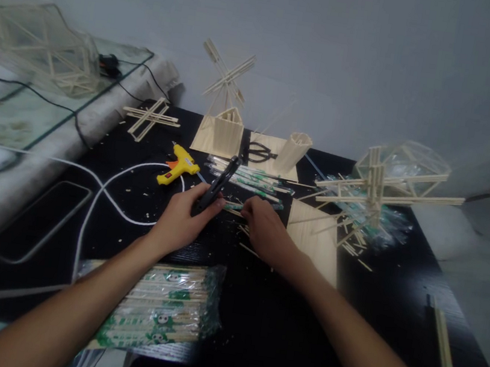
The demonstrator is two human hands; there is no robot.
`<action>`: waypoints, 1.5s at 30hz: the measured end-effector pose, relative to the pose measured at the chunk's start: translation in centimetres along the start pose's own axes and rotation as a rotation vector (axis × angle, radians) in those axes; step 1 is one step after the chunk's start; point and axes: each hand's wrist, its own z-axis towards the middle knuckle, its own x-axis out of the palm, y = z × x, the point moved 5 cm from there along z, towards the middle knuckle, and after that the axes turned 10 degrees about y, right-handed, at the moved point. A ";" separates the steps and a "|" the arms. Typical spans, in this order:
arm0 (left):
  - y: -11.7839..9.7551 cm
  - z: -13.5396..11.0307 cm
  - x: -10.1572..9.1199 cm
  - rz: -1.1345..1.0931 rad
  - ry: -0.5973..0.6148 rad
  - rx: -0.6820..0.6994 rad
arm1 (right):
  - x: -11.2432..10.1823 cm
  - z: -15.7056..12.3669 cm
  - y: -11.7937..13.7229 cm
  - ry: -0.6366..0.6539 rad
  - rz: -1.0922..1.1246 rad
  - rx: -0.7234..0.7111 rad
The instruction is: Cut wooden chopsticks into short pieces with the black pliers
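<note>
My left hand (186, 215) is wrapped round a long black hand tool (223, 182), which points up and away from me; its exact kind does not show. Close by on the right, my right hand (264, 225) has its fingers curled together low over the black table. Whatever they pinch, if anything, is hidden. Loose wooden sticks (248, 249) lie beneath and beside it. Just beyond both hands are wrapped chopsticks (255, 179) in green-printed sleeves. A yellow glue gun (178, 167) lies to the left of my left hand.
Windmill-like stick model (227, 135) and round stick tower (293, 154) stand at the back, black scissors (259, 153) between them. At right, a stick frame (375, 190) rises near a wooden board (317, 236). A white cable (126, 218) loops left; a chopstick pack (173, 307) lies in front.
</note>
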 end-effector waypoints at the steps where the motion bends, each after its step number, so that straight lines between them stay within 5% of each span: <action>1: 0.0 0.0 0.0 -0.002 0.001 -0.001 | -0.2 0.0 -0.2 0.004 0.031 0.016; 19: 0.3 0.0 0.1 -0.016 -0.013 -0.015 | 2.3 0.2 0.3 0.155 -0.287 -0.074; 29: 0.0 0.0 0.0 -0.015 -0.007 0.004 | 0.0 0.9 -0.3 0.033 0.003 0.018; 37: 0.3 0.0 0.1 -0.022 -0.002 0.007 | 1.9 1.1 0.4 0.156 -0.241 -0.059; 45: 0.1 0.0 0.2 -0.023 0.010 0.006 | 2.6 0.5 1.5 0.116 -0.404 -0.166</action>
